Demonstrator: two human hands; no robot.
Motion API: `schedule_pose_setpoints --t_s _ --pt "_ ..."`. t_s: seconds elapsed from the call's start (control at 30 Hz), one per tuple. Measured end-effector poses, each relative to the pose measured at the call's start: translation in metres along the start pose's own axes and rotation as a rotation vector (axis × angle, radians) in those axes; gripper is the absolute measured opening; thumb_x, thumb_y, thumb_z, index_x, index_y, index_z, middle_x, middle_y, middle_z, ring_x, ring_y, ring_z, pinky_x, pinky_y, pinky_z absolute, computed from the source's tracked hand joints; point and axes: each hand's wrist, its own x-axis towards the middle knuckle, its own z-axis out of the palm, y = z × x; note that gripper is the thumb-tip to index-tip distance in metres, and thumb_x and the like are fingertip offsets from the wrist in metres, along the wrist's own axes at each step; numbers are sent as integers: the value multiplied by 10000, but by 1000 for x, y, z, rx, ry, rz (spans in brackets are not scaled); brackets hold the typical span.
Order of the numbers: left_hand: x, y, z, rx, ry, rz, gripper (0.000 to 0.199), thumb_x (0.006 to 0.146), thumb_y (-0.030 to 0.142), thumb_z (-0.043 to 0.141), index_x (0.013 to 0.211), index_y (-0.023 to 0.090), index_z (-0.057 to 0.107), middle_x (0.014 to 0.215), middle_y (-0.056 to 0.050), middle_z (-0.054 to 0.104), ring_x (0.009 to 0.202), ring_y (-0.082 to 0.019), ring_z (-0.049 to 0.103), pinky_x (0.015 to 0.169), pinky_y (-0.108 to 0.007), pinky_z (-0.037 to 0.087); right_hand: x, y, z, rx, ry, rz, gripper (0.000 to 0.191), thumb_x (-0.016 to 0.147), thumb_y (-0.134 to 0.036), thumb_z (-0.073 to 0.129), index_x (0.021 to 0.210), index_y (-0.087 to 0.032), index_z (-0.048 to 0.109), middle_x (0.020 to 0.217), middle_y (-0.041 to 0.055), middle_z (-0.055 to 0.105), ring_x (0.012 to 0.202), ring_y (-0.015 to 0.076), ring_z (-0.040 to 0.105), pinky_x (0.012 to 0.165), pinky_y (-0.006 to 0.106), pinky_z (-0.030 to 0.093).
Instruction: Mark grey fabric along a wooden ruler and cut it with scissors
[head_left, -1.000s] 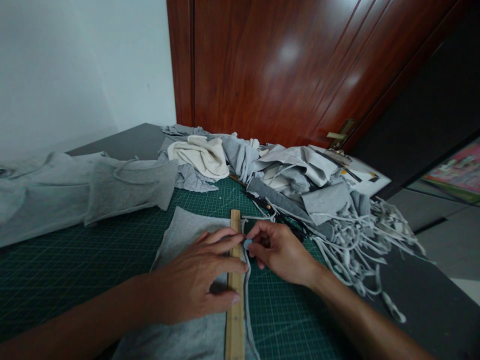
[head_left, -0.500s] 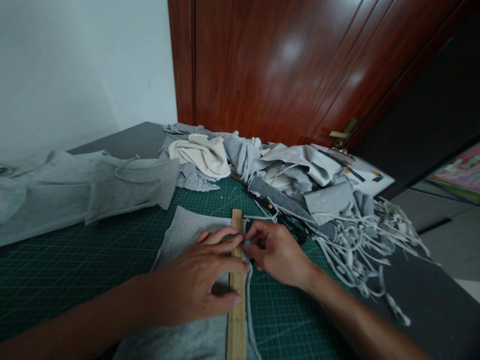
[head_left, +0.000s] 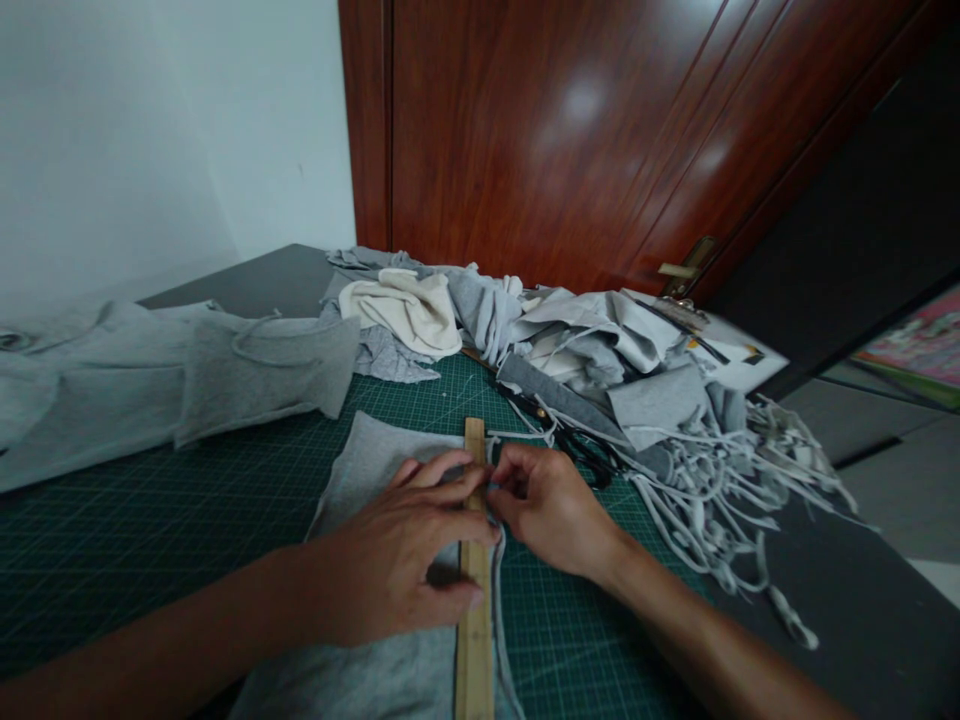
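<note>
Right hand closer to the ruler, fingers tight around a mostly hidden blue piece, left hand open.

We cannot tell what the right hand pinches, its fingertips covering nearly all of it, nor read the marks on the ruler, which the left hand partly hides and the lower edge cuts off along with the cloth beneath.
</note>
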Motion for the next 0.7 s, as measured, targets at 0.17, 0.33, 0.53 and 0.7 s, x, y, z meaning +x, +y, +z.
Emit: schedule_pose_setpoints --t_s 0.17,0.33,0.53,0.7 --pt "-2 3 -3 -14 -4 1 354 868 318 829 1213 378 779 1503 -83 641 1582 -433 353 1214 -763 305 0 1 2 20 9 27 198 808 -25 656 751 -212 625 619 -52 607 522 118 494 485 221 315" --pt "-2 4 -5 -16 -8 5 320 868 314 820 1183 360 787 1432 -76 667 1554 -430 388 1222 -728 316 1 1 1 53 -8 41 193 790 -40 653 737 -222 614 620 -48 617 516 121 491 478 224 322" --pt "-2 3 -4 -20 9 12 337 863 305 821 1194 349 781 1475 -70 638 1550 -437 382 1232 -700 310 -7 0 0 125 -50 37 176 787 -50 632 782 -225 614 678 -26 676 568 133 573 507 222 388" --pt "-3 4 -3 -3 13 15 298 865 306 812 1161 329 782 1444 -83 661 1516 -435 422 1214 -693 329 -10 -1 -8 195 -113 22 91 803 -135 657 783 -221 632 635 -41 641 484 108 501 444 216 351"
